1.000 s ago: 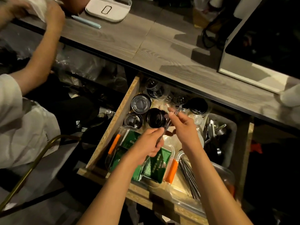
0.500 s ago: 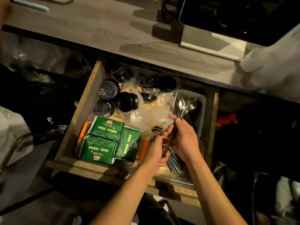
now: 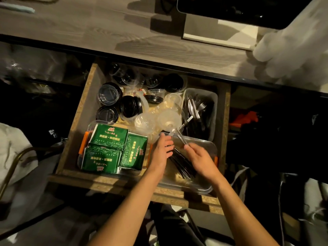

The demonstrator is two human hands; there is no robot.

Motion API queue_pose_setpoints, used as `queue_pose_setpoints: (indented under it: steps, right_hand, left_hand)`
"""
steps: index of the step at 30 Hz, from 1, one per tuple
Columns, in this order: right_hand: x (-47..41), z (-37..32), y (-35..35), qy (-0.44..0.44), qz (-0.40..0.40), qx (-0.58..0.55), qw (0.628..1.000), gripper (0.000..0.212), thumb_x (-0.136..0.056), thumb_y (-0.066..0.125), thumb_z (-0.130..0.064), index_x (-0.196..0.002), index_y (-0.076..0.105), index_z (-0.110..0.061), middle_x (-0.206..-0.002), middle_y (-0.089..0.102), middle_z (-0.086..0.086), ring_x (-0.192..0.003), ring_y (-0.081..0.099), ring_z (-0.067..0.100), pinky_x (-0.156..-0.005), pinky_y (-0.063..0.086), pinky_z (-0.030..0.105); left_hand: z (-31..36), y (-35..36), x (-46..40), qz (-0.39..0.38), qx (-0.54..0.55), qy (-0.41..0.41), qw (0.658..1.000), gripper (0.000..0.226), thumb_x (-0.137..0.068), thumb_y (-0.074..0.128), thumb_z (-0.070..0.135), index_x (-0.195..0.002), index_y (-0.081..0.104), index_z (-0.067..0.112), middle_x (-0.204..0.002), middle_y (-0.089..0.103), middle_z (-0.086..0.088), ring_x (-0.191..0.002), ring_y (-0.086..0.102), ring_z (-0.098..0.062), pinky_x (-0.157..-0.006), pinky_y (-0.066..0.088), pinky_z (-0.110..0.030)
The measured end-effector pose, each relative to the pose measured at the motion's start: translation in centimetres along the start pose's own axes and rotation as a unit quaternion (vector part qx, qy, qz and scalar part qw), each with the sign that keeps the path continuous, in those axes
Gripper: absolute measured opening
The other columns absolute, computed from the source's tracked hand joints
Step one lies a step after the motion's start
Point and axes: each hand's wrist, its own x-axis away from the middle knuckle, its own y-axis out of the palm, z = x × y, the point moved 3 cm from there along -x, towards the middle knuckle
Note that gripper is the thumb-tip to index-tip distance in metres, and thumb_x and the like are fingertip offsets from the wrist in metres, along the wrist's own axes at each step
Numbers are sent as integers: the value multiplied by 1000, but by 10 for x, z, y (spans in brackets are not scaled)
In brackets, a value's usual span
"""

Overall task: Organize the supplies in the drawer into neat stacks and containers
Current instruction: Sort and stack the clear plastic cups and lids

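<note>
The right hand pinches a thin, clear-wrapped metal utensil between thumb and fingertips. Half a second earlier both hands gripped this utensil upright above the grey plastic cutlery bin; the utensil now points down toward the clear rectangular plastic container with orange clips. The left hand has released it and is open, fingers relaxed, touching the bundle of thin black straws lying in that container. Judgement: the utensil is being added to the long-item container, so one loose item is close to sorted.

To the left, a second clear container holds the green foil packets, laid flat and touching. Behind them, black plastic lids and loose clear plastic cups remain unstacked. All sit in the open chipboard drawer below the grey wood-grain counter.
</note>
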Motion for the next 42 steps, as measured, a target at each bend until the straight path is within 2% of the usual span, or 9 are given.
queue_pose_setpoints:
  steps: [4, 9, 14, 18, 23, 26, 31, 39, 42]
  right_hand:
    - [4, 17, 15, 48, -46, 54, 996, 24, -104, 46, -20, -91, 66, -25, -79, 64, -7, -75, 60, 7, -73, 43, 28]
    - [-1, 13, 14, 27, -36, 146, 988, 38, -95, 61, -17, -133, 58, -15, -129, 61, 7, -122, 56, 19, -107, 42, 30]
    - [-15, -27, -7, -22, 90, 22, 995, 23, -94, 63, -15, -116, 66, -20, -101, 67, -8, -89, 60, -7, -82, 46, 10]
    - [-36, -54, -7, -35, 111, -27, 993, 20, -96, 60, -16, -115, 66, -20, -96, 65, -12, -81, 58, -12, -72, 41, 5]
    - [-80, -54, 9, 41, 145, 14, 988, 60, -86, 70, -39, -136, 52, -13, -119, 57, -4, -111, 55, 11, -94, 45, 26]
    - [-97, -43, 26, 124, 104, 19, 987, 78, -76, 74, -52, -137, 47, -10, -128, 59, 9, -116, 59, 28, -98, 50, 43]
    - [-105, -49, 27, 107, 155, -25, 982, 42, -92, 67, -21, -129, 56, -5, -107, 65, 5, -95, 63, 16, -67, 44, 9]
    - [-79, -104, 16, 21, 205, -294, 933, 20, -102, 50, -18, -117, 63, -16, -97, 68, -3, -75, 66, 6, -56, 52, 20]
    - [-71, -133, 31, 10, 191, -319, 928, 24, -104, 43, -20, -111, 66, -13, -86, 64, -3, -67, 58, 3, -53, 47, 17]
  left_hand:
    - [-12, -6, 1, 4, -49, -34, 998, 63, -106, 25, 51, -144, 45, 5, -145, 51, -16, -126, 54, -25, -103, 43, -34]
    - [-30, -16, -6, 65, -148, -15, 987, 96, -73, 26, 84, -144, 47, 24, -147, 50, -4, -133, 49, -24, -113, 37, -52]
    - [10, -14, 5, 64, -123, 75, 988, 43, -101, 39, 51, -135, 53, 28, -131, 60, 4, -115, 60, -13, -105, 47, -46]
    - [42, -21, -2, 74, -82, 126, 986, 33, -106, 41, 32, -134, 55, 23, -128, 60, 3, -113, 61, -11, -96, 51, -31]
    - [69, -42, -29, 109, -118, 148, 976, 31, -105, 43, 29, -130, 59, 21, -127, 61, 4, -119, 55, -12, -94, 41, -27]
    - [76, -52, -45, 99, -148, 112, 978, 32, -105, 41, 29, -129, 60, 19, -120, 57, 6, -112, 50, -11, -90, 34, -27]
    - [85, -67, -59, 74, -153, 89, 981, 26, -106, 41, 31, -116, 62, 20, -110, 58, 5, -94, 53, -6, -77, 37, -26]
    - [104, -85, -56, -30, -126, 94, 987, 66, -81, 44, 76, -130, 59, 34, -137, 58, 7, -128, 52, -12, -109, 40, -39]
    - [125, -79, -39, -106, -69, 87, 988, 57, -84, 47, 71, -125, 62, 34, -136, 60, 1, -126, 56, -17, -105, 44, -38]
